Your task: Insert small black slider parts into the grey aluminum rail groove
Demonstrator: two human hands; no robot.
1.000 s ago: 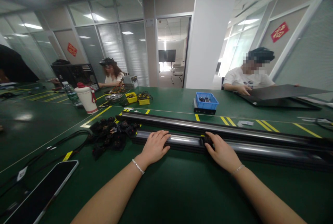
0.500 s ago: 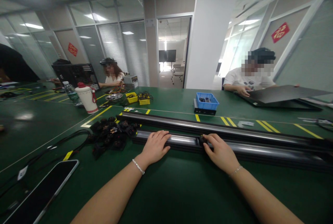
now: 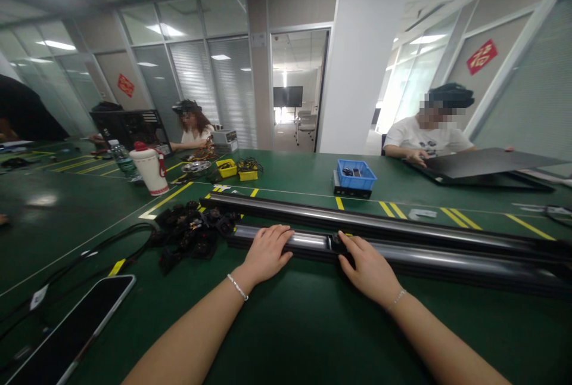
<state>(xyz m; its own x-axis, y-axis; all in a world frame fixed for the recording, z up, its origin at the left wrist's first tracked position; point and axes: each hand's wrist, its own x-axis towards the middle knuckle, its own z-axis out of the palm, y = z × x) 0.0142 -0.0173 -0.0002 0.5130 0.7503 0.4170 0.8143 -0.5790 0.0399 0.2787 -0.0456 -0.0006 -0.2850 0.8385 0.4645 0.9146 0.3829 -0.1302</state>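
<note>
A long black rail [image 3: 429,260] with a shiny rounded metal top lies across the table in front of me. My left hand [image 3: 267,254] rests over its left part, fingers across the top and thumb along the near side. My right hand [image 3: 370,269] pinches a small black block [image 3: 338,243] seated on top of the same rail, to the right of my left hand. The fingers partly hide this block. Just behind lies a second, similar rail [image 3: 313,209], which neither hand touches.
Tangled black parts with cables [image 3: 192,230] lie at the rail's left end. A phone [image 3: 74,331] is at the near left. Further back stand a white tumbler [image 3: 149,167], yellow bins [image 3: 226,167] and a blue bin [image 3: 356,174]. Co-workers sit across the table; one holds a dark panel [image 3: 491,161].
My right hand has slid a little to the left along the near rail, and the small black block has moved with it. My left hand has stayed in place.
</note>
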